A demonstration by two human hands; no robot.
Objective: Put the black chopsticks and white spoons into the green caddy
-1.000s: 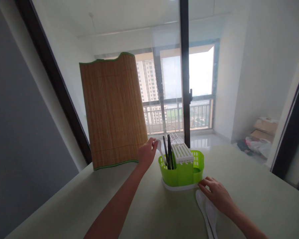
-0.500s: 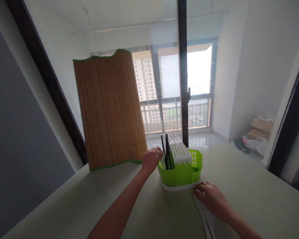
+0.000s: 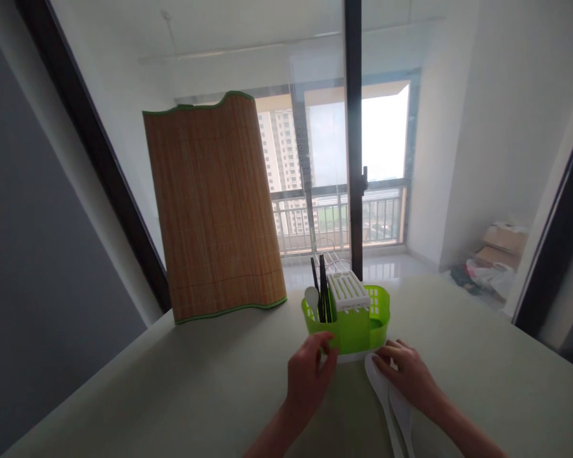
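Note:
A green cutlery holder (image 3: 353, 334) with a white slotted top (image 3: 348, 291) stands on the table. Black chopsticks (image 3: 323, 292) and a small white spoon (image 3: 311, 300) are upright in its left compartment. My left hand (image 3: 310, 372) is just in front of the holder, empty, thumb and fingers apart. On the right, my right hand (image 3: 405, 369) has thumb and fingers closed at the head of a long white spoon (image 3: 376, 378) lying on the table. Beside that spoon, a second white utensil (image 3: 401, 410) lies partly hidden under the hand.
A bamboo mat with green edging (image 3: 214, 210) stands upright at the left rear of the table (image 3: 138, 375). Behind the table is a glass door with a dark frame (image 3: 354, 140). Cardboard boxes and bags (image 3: 499, 254) are on the floor at the right.
My left hand has let go of the small spoon, which stays in the holder, and has come down toward me. The long spoon's head has shifted slightly left by my right hand.

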